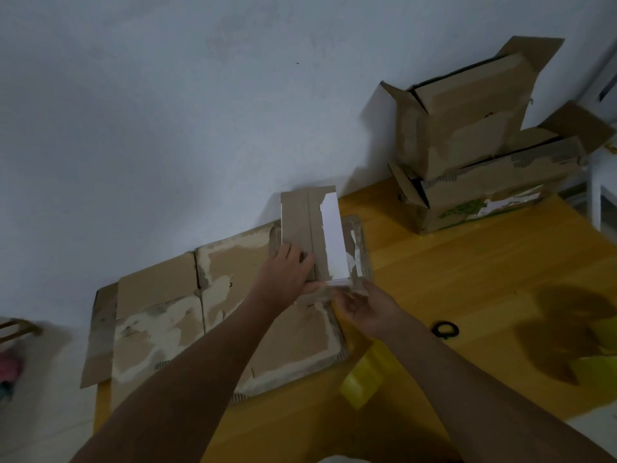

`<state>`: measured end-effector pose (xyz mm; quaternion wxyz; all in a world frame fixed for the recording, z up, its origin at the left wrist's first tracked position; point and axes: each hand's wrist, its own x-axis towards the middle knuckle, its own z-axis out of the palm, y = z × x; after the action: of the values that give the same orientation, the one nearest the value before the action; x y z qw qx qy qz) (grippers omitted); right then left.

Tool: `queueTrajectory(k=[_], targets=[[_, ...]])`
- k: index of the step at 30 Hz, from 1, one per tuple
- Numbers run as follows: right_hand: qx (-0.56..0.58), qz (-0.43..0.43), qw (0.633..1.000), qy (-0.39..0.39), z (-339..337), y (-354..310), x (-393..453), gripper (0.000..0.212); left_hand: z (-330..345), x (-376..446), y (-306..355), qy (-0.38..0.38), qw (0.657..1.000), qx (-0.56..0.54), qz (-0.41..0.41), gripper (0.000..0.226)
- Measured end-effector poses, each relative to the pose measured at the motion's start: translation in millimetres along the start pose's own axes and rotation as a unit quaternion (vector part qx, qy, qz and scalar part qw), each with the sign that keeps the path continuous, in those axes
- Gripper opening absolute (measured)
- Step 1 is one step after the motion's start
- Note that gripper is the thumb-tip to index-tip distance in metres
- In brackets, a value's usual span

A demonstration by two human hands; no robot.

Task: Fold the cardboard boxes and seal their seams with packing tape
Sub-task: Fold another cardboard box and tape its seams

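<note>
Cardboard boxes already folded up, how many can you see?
2, stacked by the wall at the right: the lower box on the yellow floor, the upper box on top, flaps open. Others lie flat; more may be hidden.

Both forearms run off bottom edge. Right hand (365,307) motion-blurred, can't tell finger grip on small box (312,233). Near edge of flattened cardboard (173,315) hidden under left arm. Yellow thing (362,379) under right arm too smeared to name. Pink blob (8,369) cut off at left edge, blurry. Small black ring (445,329) on table (467,269), too tiny to identify.
</note>
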<state>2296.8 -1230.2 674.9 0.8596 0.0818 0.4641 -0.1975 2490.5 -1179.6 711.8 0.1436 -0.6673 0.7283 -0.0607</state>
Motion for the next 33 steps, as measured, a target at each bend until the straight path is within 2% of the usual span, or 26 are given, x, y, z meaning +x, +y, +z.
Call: queueTrajectory(k=[2, 5, 8, 10, 12, 15, 19, 24, 28, 33], targets=[[-0.018, -0.017, 0.999, 0.026, 5.0, -0.7, 1.7, 0.029, 0.5, -0.2, -0.7, 0.007, 1.0, -0.003, 0.002, 0.067], [-0.105, -0.069, 0.99, 0.065, 4.4, -3.1, 1.0, 0.01, 2.3, 0.4, -1.8, 0.023, 1.0, -0.006, 0.004, 0.066], [-0.165, -0.162, 0.969, 0.081, 0.9, -2.0, 2.7, 0.01, 5.9, 1.0, -3.9, 0.034, 0.999, -0.003, 0.01, 0.066], [-0.202, -0.259, 0.938, 0.109, -1.4, 0.3, 3.1, 0.019, 7.9, 1.7, -3.6, 0.043, 0.999, 0.005, 0.017, 0.065], [-0.242, -0.365, 0.89, 0.13, -5.1, 0.9, -0.9, 0.018, 8.5, 2.3, -0.9, 0.053, 0.998, 0.017, 0.022, 0.063], [-0.317, -0.459, 0.823, 0.104, -17.7, 2.2, -5.1, 0.022, 8.8, 3.5, 3.7, 0.065, 0.997, 0.025, 0.019, 0.057], [-0.354, -0.462, 0.801, 0.14, -32.2, 4.9, -4.5, 0.037, 5.8, 2.8, 7.7, 0.05, 0.999, 0.013, 0.01, 0.061], [-0.361, -0.472, 0.794, 0.126, -30.4, -1.2, -3.6, 0.037, -8.4, 16.2, 22.4, 0.026, 0.999, 0.019, -0.037, 0.098], [-0.365, -0.482, 0.785, 0.135, -29.7, -5.8, -0.5, 0.03, -12.0, 28.2, 36.7, 0.007, 0.998, 0.039, -0.04, 0.095], [-0.368, -0.496, 0.773, 0.146, -30.8, -12.6, 1.5, 0.025, 3.6, 38.4, 44.3, 0.031, 0.998, -0.048, -0.029, 0.093]])
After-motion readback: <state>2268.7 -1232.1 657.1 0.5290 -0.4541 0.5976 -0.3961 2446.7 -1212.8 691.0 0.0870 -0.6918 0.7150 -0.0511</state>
